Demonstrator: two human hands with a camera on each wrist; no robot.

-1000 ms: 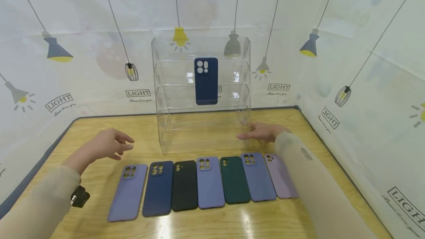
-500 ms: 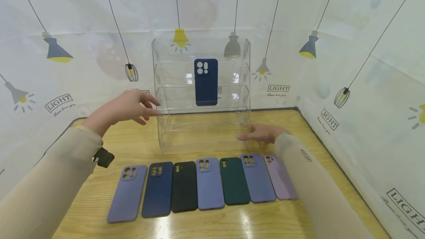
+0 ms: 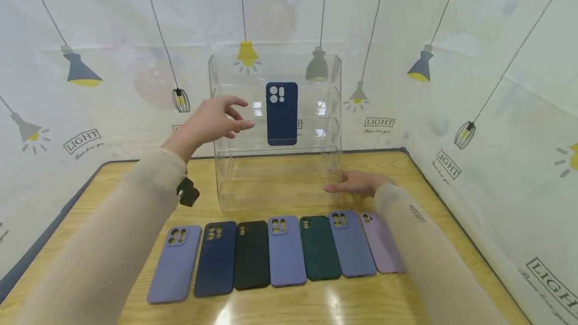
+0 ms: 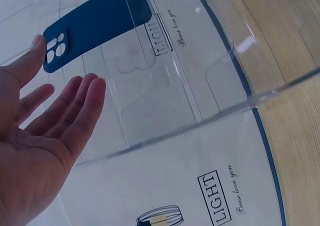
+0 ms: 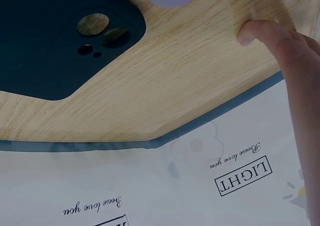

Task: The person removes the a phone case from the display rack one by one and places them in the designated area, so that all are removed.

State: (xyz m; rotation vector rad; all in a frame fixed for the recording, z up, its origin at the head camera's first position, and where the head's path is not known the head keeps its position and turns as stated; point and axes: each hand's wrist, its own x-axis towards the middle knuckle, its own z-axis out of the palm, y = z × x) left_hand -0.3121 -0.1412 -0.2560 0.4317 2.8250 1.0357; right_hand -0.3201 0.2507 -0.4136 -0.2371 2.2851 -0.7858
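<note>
In the head view a clear acrylic display stand (image 3: 280, 193) with stepped tiers stands at the table's back. A navy phone case (image 3: 282, 122) leans upright in one of its upper tiers. My left hand (image 3: 221, 118) is raised before the stand, left of this case, its fingers spread with nothing in them. The left wrist view shows its thumb (image 4: 32, 56) overlapping the camera end of the navy case (image 4: 95, 24). At the stand's lower right side my right hand (image 3: 356, 183) grips the edge, thumb in front. Only a thumb and part of the fingers (image 5: 270, 34) show in the right wrist view.
Several phone cases lie in a row before the stand: lavender (image 3: 175, 265), navy (image 3: 215, 260), black (image 3: 252, 256), another lavender (image 3: 287, 252), dark green (image 3: 320, 248), blue-purple (image 3: 352, 245) and pink (image 3: 384, 245). A printed backdrop (image 3: 487, 89) encloses the wooden table (image 3: 266, 307).
My left hand has risen from above the table at the left, moving up and right to a place before the stand near the navy case. The right hand stays at the stand's side.
</note>
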